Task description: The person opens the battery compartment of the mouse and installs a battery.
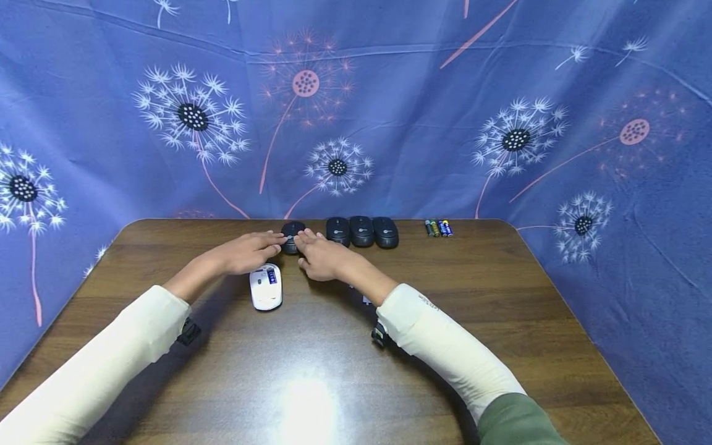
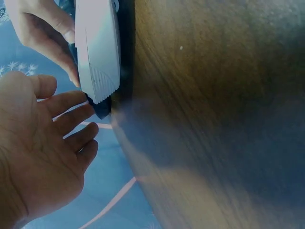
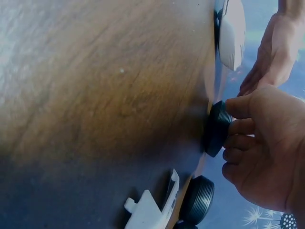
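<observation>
A black computer mouse (image 1: 292, 229) sits near the table's back edge, between both hands. My left hand (image 1: 253, 252) reaches in from its left with fingers extended to its side. From the other side my right hand (image 1: 321, 256) touches it, the fingertips over its edge; in the right wrist view relaxed fingers rest against the black mouse (image 3: 217, 130). Just in front of my left hand lies a white mouse (image 1: 266, 290), underside up, with a blue battery (image 1: 271, 275) in its open compartment. That white mouse (image 2: 97, 47) partly hides the black one in the left wrist view.
Three more black mice (image 1: 362, 231) stand in a row right of my right hand. Several small batteries (image 1: 438, 228) lie farther right along the back edge. A white plastic cover (image 3: 145, 212) lies under my right forearm. Patterned blue cloth (image 1: 389, 123) hangs behind the wooden table (image 1: 239, 371).
</observation>
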Demonstrator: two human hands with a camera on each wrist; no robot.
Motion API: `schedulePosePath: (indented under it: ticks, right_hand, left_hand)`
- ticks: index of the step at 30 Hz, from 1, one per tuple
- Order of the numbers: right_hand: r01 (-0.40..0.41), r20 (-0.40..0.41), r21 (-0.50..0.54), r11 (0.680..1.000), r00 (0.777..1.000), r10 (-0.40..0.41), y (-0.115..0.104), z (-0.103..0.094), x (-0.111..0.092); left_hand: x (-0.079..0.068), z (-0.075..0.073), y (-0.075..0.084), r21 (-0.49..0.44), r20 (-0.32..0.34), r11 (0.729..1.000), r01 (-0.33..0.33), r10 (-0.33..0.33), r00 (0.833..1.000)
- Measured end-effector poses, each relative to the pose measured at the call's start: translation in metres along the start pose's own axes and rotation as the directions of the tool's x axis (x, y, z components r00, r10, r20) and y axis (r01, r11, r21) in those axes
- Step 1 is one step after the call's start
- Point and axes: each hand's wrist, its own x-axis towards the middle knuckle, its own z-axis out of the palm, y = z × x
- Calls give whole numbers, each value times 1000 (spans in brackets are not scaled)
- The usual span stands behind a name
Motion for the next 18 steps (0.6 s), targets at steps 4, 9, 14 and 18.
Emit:
schedulePosePath:
  ticks: [4, 9, 14, 18]
  right_hand:
    - [-3, 0, 77, 997, 1000, 3, 20, 11, 18]
    - [-14, -103, 167, 986, 994, 32, 52, 36, 52]
    - [-34, -141, 199, 979, 988, 63, 59, 46, 73]
    - [-82, -110, 228, 970, 988, 109, 57, 48, 85]
  left_hand:
    - [-8, -6, 18, -11, -34, 1000, 30, -30, 999]
    - [-9, -1, 25, -66, -120, 995, 75, -82, 989]
    - [-1, 4, 14, -171, -203, 981, 89, -123, 971]
    - [10, 5, -5, -203, -161, 973, 106, -140, 977]
